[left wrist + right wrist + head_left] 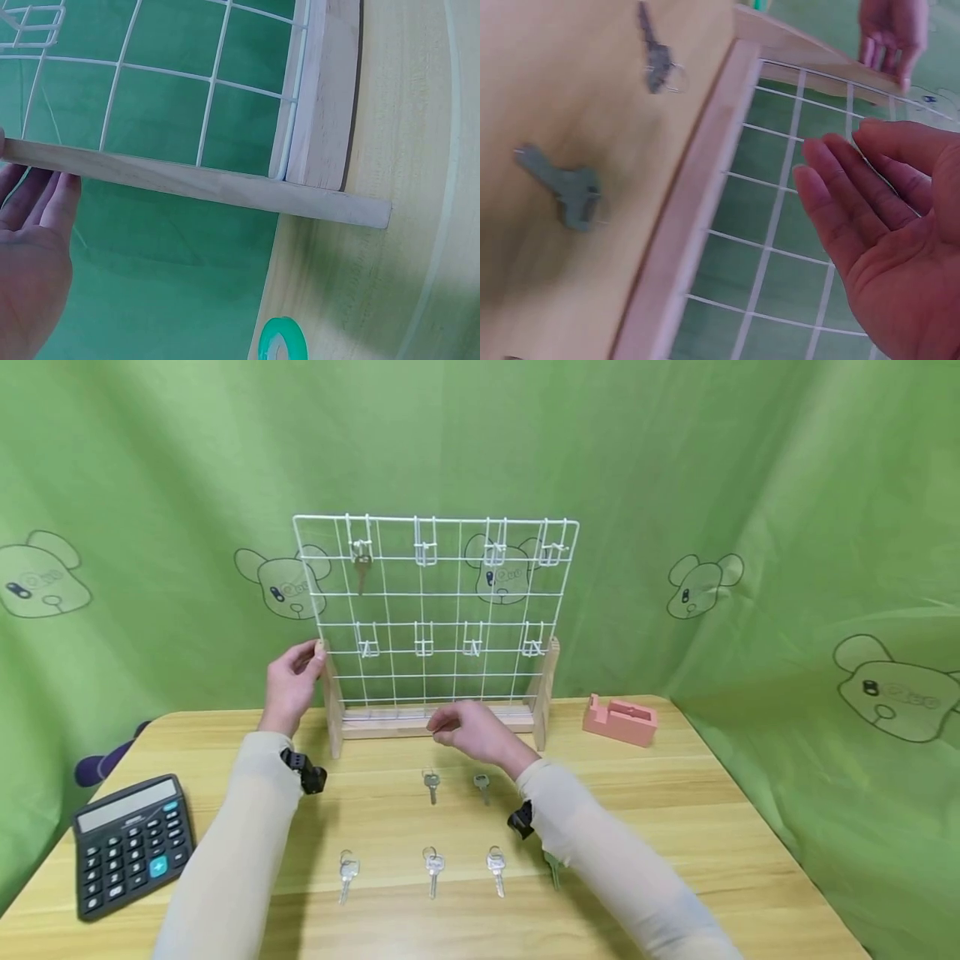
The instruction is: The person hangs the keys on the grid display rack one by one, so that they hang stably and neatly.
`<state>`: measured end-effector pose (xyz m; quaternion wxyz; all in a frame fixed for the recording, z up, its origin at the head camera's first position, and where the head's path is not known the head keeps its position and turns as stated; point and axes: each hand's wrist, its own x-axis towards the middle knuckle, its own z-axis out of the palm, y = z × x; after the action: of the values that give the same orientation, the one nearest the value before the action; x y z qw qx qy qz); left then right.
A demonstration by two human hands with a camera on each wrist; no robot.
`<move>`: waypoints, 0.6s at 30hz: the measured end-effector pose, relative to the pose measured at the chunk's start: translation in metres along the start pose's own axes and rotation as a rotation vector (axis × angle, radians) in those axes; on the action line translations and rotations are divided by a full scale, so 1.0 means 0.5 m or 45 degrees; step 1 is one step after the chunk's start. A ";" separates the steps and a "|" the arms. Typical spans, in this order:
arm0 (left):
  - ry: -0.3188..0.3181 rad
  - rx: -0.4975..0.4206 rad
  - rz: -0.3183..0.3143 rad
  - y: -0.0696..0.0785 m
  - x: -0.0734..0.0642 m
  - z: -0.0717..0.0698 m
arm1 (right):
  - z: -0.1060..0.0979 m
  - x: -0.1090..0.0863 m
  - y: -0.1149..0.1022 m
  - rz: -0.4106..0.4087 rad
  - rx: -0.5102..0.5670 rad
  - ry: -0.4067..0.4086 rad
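Observation:
My left hand (291, 685) pinches the top of the left wooden post (187, 178) of a white wire grid rack (442, 594), with the thumb on one face and the fingers on the other. In front of the rack's lower part hovers my right hand (480, 732), its fingers loosely bent and nothing in them (900, 247). A key (362, 568) hangs from the top left hook. On the table below my right hand lie two keys, one with a ring (431, 785) and another to its right (482, 787). Nearer the front, several more keys (433, 867) lie in a row.
A black calculator (135, 843) lies at the table's left, with a purple object (108, 764) behind it. To the rack's right stands a pink tape dispenser (619, 722). More white hooks (424, 552) hang on the grid. Green cloth surrounds the table (675, 827).

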<state>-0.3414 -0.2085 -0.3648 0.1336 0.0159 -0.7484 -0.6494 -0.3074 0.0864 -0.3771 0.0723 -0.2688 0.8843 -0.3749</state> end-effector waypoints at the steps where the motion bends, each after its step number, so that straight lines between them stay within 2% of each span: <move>1: -0.002 -0.002 0.000 0.000 0.000 0.000 | 0.006 -0.001 0.007 0.004 0.006 -0.011; 7: -0.010 0.004 -0.010 0.001 -0.001 -0.001 | 0.036 0.000 0.040 0.029 0.007 -0.068; 18: -0.006 -0.012 -0.018 -0.001 0.003 -0.002 | 0.081 0.003 0.070 0.042 -0.026 -0.117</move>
<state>-0.3425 -0.2095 -0.3649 0.1274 0.0191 -0.7456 -0.6538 -0.3102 0.0805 -0.4302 0.1164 -0.2718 0.8881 -0.3518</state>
